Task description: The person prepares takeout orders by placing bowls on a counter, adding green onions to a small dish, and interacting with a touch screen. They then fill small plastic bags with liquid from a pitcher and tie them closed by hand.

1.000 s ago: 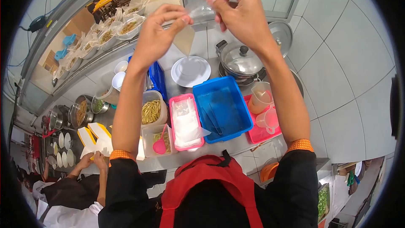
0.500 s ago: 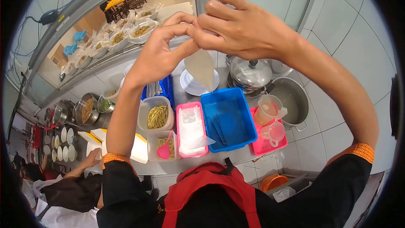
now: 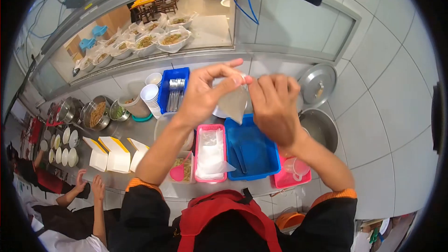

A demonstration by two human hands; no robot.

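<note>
Red apron straps at chest. Steel counter [image 3: 140, 133] carries pink rectangular tray of clear bags [image 3: 210, 153] beside blue plastic tub [image 3: 252, 151]. Above them, left hand [image 3: 205, 94] and right hand [image 3: 275, 105], fingers pinched on small clear plastic bag [image 3: 233, 102], raised mid-air between both hands. Beyond: blue cutlery crate [image 3: 173, 94], round steel lid [image 3: 317, 85].

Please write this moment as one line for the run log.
left hand: pinches small clear bag | right hand: pinches same bag | below: blue tray, pink tray
</note>
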